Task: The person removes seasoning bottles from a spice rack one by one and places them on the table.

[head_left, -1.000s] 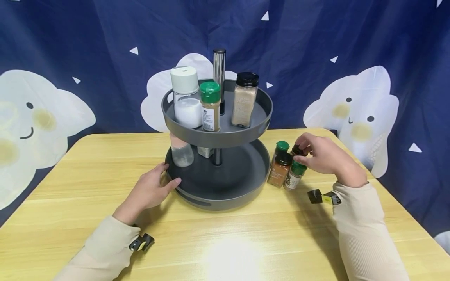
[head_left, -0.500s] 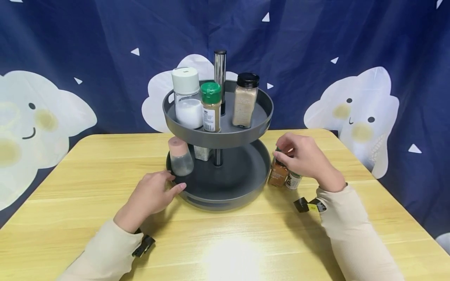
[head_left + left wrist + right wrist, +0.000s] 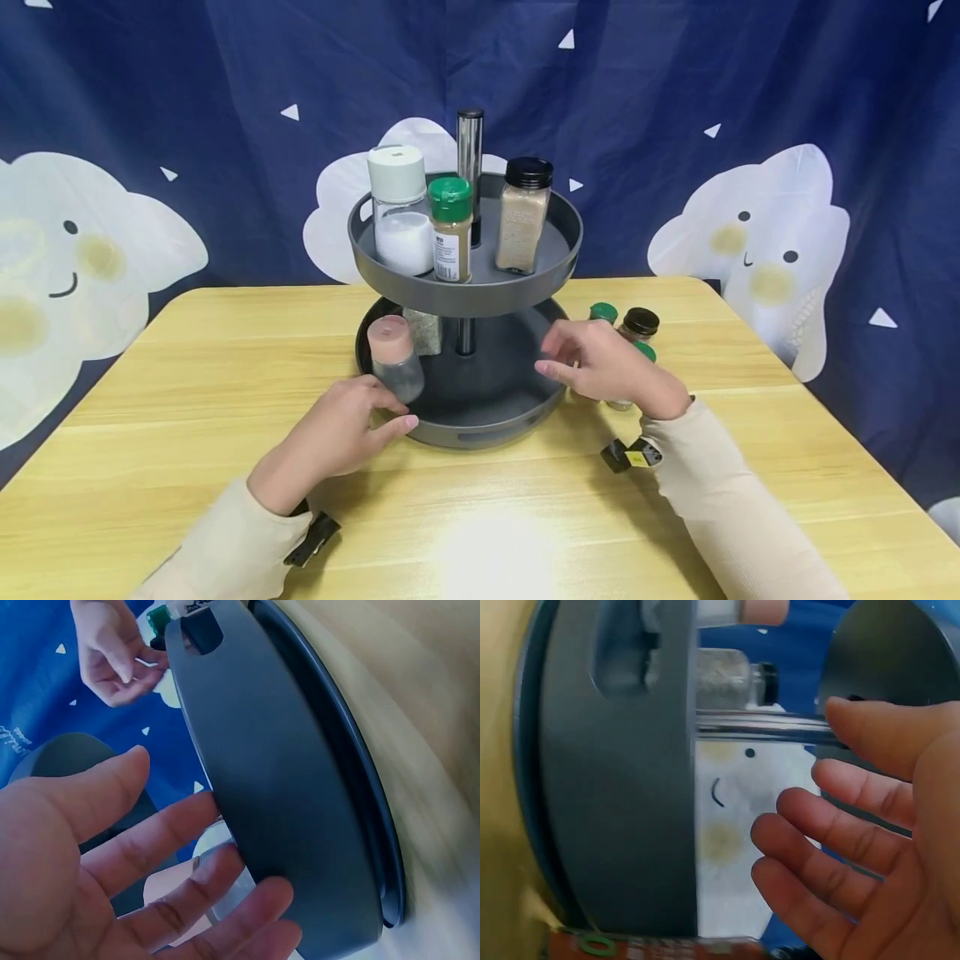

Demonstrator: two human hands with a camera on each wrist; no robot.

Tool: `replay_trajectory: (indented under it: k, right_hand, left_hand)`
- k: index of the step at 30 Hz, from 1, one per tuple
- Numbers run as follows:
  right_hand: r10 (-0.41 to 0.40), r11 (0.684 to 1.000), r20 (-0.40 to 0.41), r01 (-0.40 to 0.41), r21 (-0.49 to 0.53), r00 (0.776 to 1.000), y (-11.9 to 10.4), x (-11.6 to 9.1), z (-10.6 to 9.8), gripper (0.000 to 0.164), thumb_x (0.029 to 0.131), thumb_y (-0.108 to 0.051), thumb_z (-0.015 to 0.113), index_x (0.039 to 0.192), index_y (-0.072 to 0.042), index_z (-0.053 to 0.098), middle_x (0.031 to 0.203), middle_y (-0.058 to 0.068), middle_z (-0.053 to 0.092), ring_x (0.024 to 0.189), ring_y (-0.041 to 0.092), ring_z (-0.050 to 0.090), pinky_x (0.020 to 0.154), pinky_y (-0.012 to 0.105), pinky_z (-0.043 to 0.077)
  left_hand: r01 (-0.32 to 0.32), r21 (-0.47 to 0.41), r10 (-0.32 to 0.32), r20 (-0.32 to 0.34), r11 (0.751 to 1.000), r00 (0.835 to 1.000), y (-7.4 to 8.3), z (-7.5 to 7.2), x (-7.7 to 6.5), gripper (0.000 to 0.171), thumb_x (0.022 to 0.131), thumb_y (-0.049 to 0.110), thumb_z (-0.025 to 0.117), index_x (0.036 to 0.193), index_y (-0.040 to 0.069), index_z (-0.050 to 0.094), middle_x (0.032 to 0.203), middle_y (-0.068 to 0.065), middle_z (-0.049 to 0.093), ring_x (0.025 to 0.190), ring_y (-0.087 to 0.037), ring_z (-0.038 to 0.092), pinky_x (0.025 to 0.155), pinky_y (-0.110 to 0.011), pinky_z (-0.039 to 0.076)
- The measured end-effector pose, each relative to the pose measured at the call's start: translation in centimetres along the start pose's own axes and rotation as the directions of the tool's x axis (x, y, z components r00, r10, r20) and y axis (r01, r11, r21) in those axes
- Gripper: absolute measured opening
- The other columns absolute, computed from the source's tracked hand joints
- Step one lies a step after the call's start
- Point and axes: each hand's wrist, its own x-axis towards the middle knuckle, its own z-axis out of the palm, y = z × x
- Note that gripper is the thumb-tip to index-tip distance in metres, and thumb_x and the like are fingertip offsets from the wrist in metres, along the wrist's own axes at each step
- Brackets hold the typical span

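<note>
A two-tier dark grey turntable rack stands on the table. My left hand (image 3: pixel 337 433) touches the front-left rim of its lower tray (image 3: pixel 487 400), its fingers nearly straight against the wall in the left wrist view. Beside those fingers, a pink-capped shaker (image 3: pixel 390 337) stands on that tray, and a jar of pale flakes (image 3: pixel 724 679) stands behind it. My right hand (image 3: pixel 600 367) hovers by the tray's right rim, holding nothing, with loosely bent fingers. Partly behind it are a black-lidded jar (image 3: pixel 641 322), two green-capped jars and an orange-brown jar (image 3: pixel 652 946).
On the upper tray (image 3: pixel 465 296) are a white-capped shaker (image 3: pixel 397 200), a green-capped jar (image 3: pixel 450 229) and a black-lidded jar of beige powder (image 3: pixel 523 217). A metal post (image 3: pixel 469 158) rises through the middle. A blue curtain (image 3: pixel 637 83) hangs behind the table (image 3: pixel 187 375).
The lower tray has turned, its front moving right; the pink-capped shaker and flake jar came forward. My left hand followed the rim. My right hand moved left from the jar cluster.
</note>
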Motion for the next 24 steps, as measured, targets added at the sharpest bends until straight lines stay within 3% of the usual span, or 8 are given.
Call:
replay_trajectory:
  k: [5,8,15,20,24]
  right_hand:
    - [-0.050,0.999,0.084,0.049,0.022,0.995,0.0,0.2,1.6,0.012,0.086,-0.023,0.069,0.084,-0.012,0.063,0.074,-0.003,0.067,0.068,0.007,0.061,0.064,0.032,0.057]
    - [-0.093,0.995,0.118,0.091,0.029,0.989,0.1,0.2,2.5,0.014,0.087,-0.024,0.068,0.078,-0.016,0.061,0.068,-0.007,0.062,0.063,0.005,0.056,0.059,0.030,0.054]
    - [-0.178,0.984,0.068,0.177,0.016,0.982,0.6,0.1,4.8,0.036,0.091,-0.021,0.062,0.058,-0.020,0.048,0.051,-0.013,0.037,0.046,0.001,0.036,0.043,0.020,0.031]
    - [-0.127,0.980,0.010,0.127,-0.150,0.992,0.6,0.0,6.2,0.043,0.094,-0.025,0.053,0.054,-0.023,0.039,0.049,-0.014,0.031,0.044,0.004,0.038,0.038,0.022,0.028]
    - [-0.109,0.959,-0.053,0.091,-0.267,0.993,0.6,0.1,6.9,0.044,0.091,-0.026,0.053,0.051,-0.024,0.036,0.046,-0.014,0.031,0.043,0.006,0.041,0.034,0.025,0.028]
  left_hand:
    - [-0.035,-0.011,0.035,-0.014,0.999,0.999,0.0,0.1,0.0,0.011,0.084,0.023,0.072,0.083,0.013,0.075,0.080,0.002,0.069,0.082,-0.018,0.062,0.074,-0.040,0.053]
    - [-0.032,-0.013,0.032,-0.023,0.999,0.999,-0.1,0.1,0.0,0.011,0.084,0.023,0.072,0.081,0.013,0.075,0.080,0.002,0.069,0.082,-0.018,0.062,0.074,-0.041,0.053]
    - [-0.008,-0.027,0.008,-0.021,1.000,1.000,-0.3,0.2,0.1,0.012,0.083,0.023,0.072,0.082,0.012,0.074,0.081,0.000,0.068,0.082,-0.019,0.062,0.073,-0.041,0.053]
    - [0.055,-0.082,-0.057,-0.032,0.995,0.998,-0.4,0.3,0.5,0.011,0.084,0.024,0.071,0.080,0.015,0.073,0.078,0.002,0.068,0.075,-0.014,0.061,0.069,-0.037,0.053]
    - [0.110,-0.138,-0.131,-0.158,0.984,0.979,-0.7,0.2,0.8,0.012,0.084,0.021,0.071,0.077,0.013,0.067,0.070,0.002,0.065,0.065,-0.011,0.059,0.062,-0.035,0.051]
